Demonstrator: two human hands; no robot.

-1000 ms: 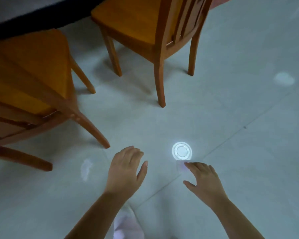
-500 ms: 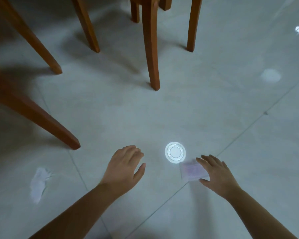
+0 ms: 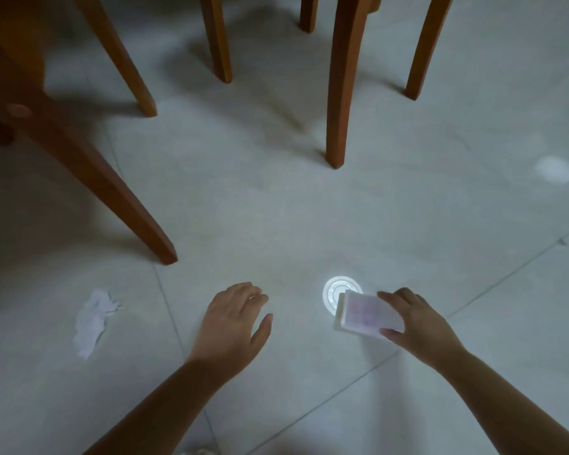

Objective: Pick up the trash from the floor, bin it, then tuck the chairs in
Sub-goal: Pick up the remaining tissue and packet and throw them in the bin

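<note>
**A:** From the head camera, what step is underway?

**B:** The pickup, I'd judge. The right hand (image 3: 421, 326) is pinching a small flat packet (image 3: 368, 313), thumb under its near edge and fingers along the far side, tilting it just above the floor (image 3: 440, 208) beside a round light reflection (image 3: 334, 290).

**A:** And the other hand?

**B:** The left hand (image 3: 234, 320) is hovering palm-down, fingers loosely spread, gripping nothing.

**A:** More trash?

**B:** A crumpled white tissue (image 3: 92, 318) is lying on the tiles to the left, near a chair leg (image 3: 112, 198). No bin is showing.

**A:** So next?

**B:** Probably the left hand is going for the tissue; that calls for a reach sideways clear of the leg, then finding the bin. The chairs are waiting.
</note>
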